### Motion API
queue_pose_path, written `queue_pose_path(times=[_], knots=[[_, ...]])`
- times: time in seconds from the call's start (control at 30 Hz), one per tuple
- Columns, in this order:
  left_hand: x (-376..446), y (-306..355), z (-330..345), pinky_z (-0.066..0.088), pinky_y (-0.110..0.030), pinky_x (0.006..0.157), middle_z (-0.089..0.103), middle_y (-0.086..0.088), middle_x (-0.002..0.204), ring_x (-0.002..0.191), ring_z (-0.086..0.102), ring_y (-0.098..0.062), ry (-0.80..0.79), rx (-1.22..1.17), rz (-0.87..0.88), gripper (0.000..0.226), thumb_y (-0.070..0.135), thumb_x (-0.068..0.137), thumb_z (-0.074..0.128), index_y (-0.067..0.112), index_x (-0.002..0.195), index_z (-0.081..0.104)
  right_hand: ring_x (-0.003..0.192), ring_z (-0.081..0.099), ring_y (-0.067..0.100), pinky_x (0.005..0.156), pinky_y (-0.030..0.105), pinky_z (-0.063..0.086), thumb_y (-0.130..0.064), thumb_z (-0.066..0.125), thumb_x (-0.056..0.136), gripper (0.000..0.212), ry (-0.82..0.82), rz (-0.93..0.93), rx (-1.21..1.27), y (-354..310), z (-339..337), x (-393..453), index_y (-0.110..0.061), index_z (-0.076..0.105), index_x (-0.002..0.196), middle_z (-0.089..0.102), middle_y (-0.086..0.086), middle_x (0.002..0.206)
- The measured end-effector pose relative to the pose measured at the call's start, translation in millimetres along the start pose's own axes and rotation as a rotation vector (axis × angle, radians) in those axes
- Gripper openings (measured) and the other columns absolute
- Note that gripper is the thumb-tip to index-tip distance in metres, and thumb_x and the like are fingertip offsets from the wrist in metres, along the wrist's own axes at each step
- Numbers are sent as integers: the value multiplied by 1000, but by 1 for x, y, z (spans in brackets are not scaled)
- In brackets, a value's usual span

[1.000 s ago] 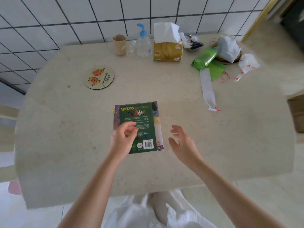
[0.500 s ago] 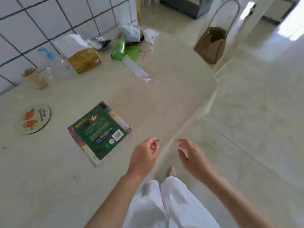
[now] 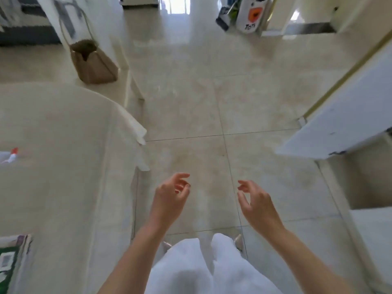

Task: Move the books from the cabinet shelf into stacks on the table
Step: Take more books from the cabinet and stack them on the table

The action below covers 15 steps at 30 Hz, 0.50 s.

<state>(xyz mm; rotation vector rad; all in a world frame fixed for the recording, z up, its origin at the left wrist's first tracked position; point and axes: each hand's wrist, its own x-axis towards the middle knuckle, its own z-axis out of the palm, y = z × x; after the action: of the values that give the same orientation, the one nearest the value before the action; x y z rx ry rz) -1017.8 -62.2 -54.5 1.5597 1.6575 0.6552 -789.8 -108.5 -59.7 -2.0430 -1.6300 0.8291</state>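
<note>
Tiled floor [image 3: 244, 107] fills most of the view. Table [image 3: 63, 166] takes the left side, rounded edge toward the floor. White cabinet door [image 3: 343, 115] stands ajar at right. Brown bag [image 3: 93, 64] sits on the floor past the table's far edge. White trousers [image 3: 201, 270] at bottom center. Left hand [image 3: 169, 200] & right hand [image 3: 257, 203] both hang over the floor, off the table, fingers loosely curled, nothing held. Books [image 3: 10, 259]: stack at the table's near left edge, green cover on top, mostly cut off by frame.
</note>
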Motion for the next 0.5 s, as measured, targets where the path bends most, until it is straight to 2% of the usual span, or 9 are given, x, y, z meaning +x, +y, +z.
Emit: queue_pose_path(times=[0.1,0.2,0.4,0.5], knots=[[5,46,72,57,-27,72,72,7,77,73,68,-4,-81,29,46,23,10,85,66,24,103,69,99,61,15,83,18,38,-9,57,90,29,75,99,27,65,-49,-21,-10,58,120,65,2,106],[-1,91,153,51,-19,66,66,14,72,70,65,-3,-165,75,27,23,13,86,64,23,105,69,101,59,10,84,17,38,-13,55,92,32,133,178,25,128,-96,-39,-12,55,125,63,-1,111],[-18,170,279,49,-21,65,64,15,75,68,61,1,-406,103,72,23,14,87,62,24,107,68,107,59,16,87,20,40,-14,54,93,33,302,360,69,223,-185,-61,-12,54,126,63,2,115],[-23,208,328,48,-22,65,65,12,75,68,62,-2,-493,120,123,23,11,86,63,24,105,69,107,58,16,88,23,43,-15,52,94,32,383,448,121,261,-221,-70,-12,54,127,62,1,116]])
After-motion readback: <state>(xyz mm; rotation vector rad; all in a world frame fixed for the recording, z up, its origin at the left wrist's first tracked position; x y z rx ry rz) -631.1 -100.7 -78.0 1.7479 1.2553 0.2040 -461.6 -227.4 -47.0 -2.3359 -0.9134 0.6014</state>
